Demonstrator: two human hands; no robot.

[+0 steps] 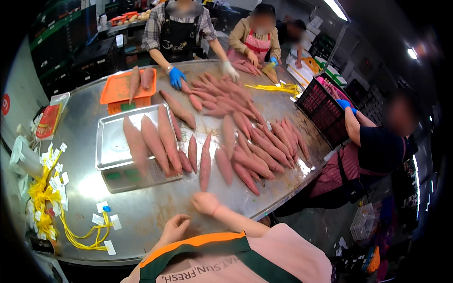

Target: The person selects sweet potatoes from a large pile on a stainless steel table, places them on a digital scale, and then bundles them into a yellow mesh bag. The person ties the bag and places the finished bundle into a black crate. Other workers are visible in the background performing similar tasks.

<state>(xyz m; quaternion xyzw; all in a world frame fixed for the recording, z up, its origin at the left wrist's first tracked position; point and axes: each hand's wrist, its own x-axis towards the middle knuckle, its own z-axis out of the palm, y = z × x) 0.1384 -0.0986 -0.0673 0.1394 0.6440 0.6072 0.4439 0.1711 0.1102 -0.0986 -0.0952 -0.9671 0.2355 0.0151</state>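
Note:
My right hand (205,203) is curled at the near side of a steel-topped table (141,226), its palm hidden and its outline a little blurred. Just beyond its knuckles lies the near tip of a single long sweet potato (205,162). My left hand (176,225) is bent loosely above the table edge, a gap between thumb and fingers, with nothing visible in it. Ahead on the left, a weighing scale with a steel tray (106,141) carries several large sweet potatoes (154,143). A big heap of sweet potatoes (258,148) spreads across the middle and right.
Yellow tags with white labels (46,194) hang at left; more yellow ties (276,87) lie at the far right. An orange scale (129,88) bears two sweet potatoes. Co-workers stand opposite; one at right tilts a black crate (318,109) over the table edge.

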